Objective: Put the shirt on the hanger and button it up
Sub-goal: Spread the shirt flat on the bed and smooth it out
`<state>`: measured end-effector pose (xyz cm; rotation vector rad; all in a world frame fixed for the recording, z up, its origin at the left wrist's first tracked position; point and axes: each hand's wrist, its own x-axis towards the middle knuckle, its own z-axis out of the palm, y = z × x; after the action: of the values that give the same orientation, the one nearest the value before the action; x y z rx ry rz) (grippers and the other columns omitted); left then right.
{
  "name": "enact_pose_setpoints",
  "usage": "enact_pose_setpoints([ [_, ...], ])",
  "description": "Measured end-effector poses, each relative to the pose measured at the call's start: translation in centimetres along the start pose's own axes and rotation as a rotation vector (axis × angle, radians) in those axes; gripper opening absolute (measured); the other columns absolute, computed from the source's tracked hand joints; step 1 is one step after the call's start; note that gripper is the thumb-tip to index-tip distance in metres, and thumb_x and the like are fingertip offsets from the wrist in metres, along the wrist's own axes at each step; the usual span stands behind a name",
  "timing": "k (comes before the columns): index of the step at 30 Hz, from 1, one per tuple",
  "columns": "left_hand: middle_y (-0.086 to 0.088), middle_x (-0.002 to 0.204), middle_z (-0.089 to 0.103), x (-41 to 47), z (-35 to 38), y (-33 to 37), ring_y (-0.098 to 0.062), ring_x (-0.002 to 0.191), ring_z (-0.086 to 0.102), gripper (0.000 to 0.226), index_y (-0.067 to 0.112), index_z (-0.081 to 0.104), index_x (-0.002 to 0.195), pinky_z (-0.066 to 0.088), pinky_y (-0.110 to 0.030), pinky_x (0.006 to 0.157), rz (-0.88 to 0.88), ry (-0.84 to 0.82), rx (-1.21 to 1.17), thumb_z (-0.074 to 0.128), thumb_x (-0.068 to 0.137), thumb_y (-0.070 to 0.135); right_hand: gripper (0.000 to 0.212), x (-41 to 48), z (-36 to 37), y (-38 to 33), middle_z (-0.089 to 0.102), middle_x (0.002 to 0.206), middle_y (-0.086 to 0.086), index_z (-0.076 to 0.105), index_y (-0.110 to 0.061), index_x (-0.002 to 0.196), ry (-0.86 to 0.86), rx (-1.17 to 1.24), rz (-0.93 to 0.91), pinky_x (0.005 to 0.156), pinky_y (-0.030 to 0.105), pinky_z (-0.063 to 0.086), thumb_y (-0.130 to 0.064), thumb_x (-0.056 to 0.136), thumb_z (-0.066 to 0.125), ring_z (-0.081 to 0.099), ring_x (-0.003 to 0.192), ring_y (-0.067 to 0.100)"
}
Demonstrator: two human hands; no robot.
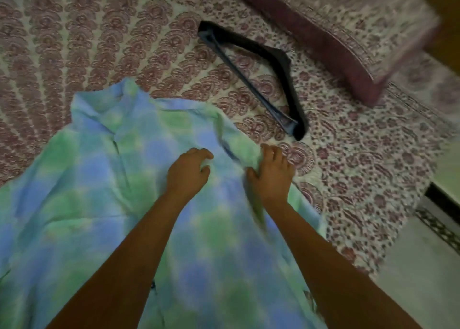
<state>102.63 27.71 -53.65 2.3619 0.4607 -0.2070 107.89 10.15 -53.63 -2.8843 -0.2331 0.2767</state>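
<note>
On the bed [99,42], left hand [189,171] and right hand [272,174] pinch the flat shirt [99,191]; the hanger [251,77] lies untouched beyond, nothing buttoned.

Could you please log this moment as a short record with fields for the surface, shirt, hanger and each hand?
surface: bed sheet with a red-brown floral print
shirt: blue-and-green shirt, spread flat on the sheet, collar away from the person
hanger: dark hanger, lying on the sheet beyond the shirt, apart from it, untouched
left hand: left hand on the shirt, fingers curled into the cloth
right hand: right hand gripping the shirt's right edge
pillow: pillow at the far right
</note>
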Motion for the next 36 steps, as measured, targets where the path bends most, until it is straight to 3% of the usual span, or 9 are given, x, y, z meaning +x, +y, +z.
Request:
enact_pose_setpoints([
  [4,-0.008,0.154,0.024,-0.7,3.0,1.3,-0.028,0.14,0.026,0.061,0.024,0.032,0.142,0.029,-0.039,0.11,-0.019,-0.237,0.247,0.058,0.087,0.026,0.038,-1.1,-1.8,4.3,0.063,0.106,0.019,0.054,-0.008,0.11,-0.15,0.192,0.154,0.076,0.038,0.042,-0.036,0.085,0.057,0.059,0.099,0.036],
  [7,-0.004,0.158,0.009,-1.0,3.4,2.0,-0.03,0.141,0.02,0.066,0.031,0.021,0.146,0.031,-0.042,0.107,-0.03,-0.272,0.439,0.054,0.089,0.032,0.023,-1.1,-3.8,7.0,0.066,0.095,0.019,0.06,-0.006,0.099,0.022,0.357,0.224,0.062,0.028,0.031,-0.026,0.088,0.056,0.061,0.089,0.033],
  [11,-0.006,0.158,0.005,-0.4,2.9,2.2,-0.032,0.142,0.019,0.069,0.034,0.018,0.146,0.03,-0.044,0.109,-0.08,-0.336,0.486,0.055,0.088,0.031,0.019,0.7,-6.2,9.0,0.067,0.097,0.007,0.059,-0.014,0.1,0.264,0.443,0.196,0.065,0.027,0.035,-0.028,0.086,0.059,0.062,0.085,0.029],
  [17,-0.011,0.156,0.015,-1.6,5.0,3.8,-0.035,0.138,0.027,0.066,0.025,0.024,0.146,0.03,-0.045,0.109,-0.126,-0.273,0.434,0.056,0.088,0.031,0.072,-2.6,-2.3,12.4,0.056,0.12,0.016,0.046,-0.009,0.123,-0.024,0.473,0.426,0.092,0.044,0.046,-0.059,0.074,0.062,0.055,0.11,0.033],
  [20,-0.01,0.156,0.017,-3.3,6.4,4.7,-0.032,0.138,0.028,0.064,0.023,0.025,0.145,0.03,-0.044,0.11,-0.089,-0.251,0.415,0.054,0.089,0.03,0.057,-7.5,-0.7,14.3,0.062,0.097,0.011,0.055,-0.01,0.099,-0.094,0.519,0.46,0.078,0.036,0.048,-0.059,0.072,0.065,0.06,0.092,0.028],
  [23,-0.009,0.155,0.019,-5.1,7.2,5.0,-0.032,0.138,0.029,0.058,0.025,0.028,0.144,0.03,-0.045,0.111,-0.096,-0.269,0.391,0.051,0.091,0.03,0.031,-10.9,0.0,14.9,0.06,0.077,0.007,0.06,-0.011,0.085,-0.23,0.637,0.309,0.065,0.028,0.041,-0.042,0.081,0.064,0.057,0.072,0.024],
  [26,-0.008,0.155,0.02,-6.8,7.4,5.2,-0.032,0.138,0.031,0.056,0.025,0.03,0.143,0.03,-0.046,0.111,-0.092,-0.302,0.397,0.05,0.091,0.031,0.031,-12.1,-1.4,14.9,0.051,0.073,0.014,0.055,-0.002,0.078,-0.02,0.74,0.304,0.063,0.033,0.039,-0.03,0.088,0.058,0.049,0.067,0.025],
  [31,-0.009,0.156,0.018,-8.5,7.2,5.5,-0.03,0.14,0.028,0.061,0.023,0.027,0.144,0.029,-0.045,0.112,-0.117,-0.408,0.382,0.053,0.09,0.03,0.029,-9.8,-7.9,14.0,0.054,0.092,0.014,0.054,0.003,0.106,0.266,0.959,0.419,0.079,0.035,0.045,-0.023,0.097,0.042,0.049,0.087,0.019],
  [36,-0.01,0.157,0.013,-9.2,8.3,6.7,-0.029,0.139,0.029,0.061,0.023,0.029,0.144,0.032,-0.042,0.111,-0.179,-0.436,0.405,0.056,0.089,0.028,0.017,-6.1,-12.4,17.5,0.056,0.07,0.007,0.061,-0.016,0.074,0.251,0.784,0.336,0.063,0.027,0.038,-0.024,0.088,0.056,0.048,0.066,0.019],
])
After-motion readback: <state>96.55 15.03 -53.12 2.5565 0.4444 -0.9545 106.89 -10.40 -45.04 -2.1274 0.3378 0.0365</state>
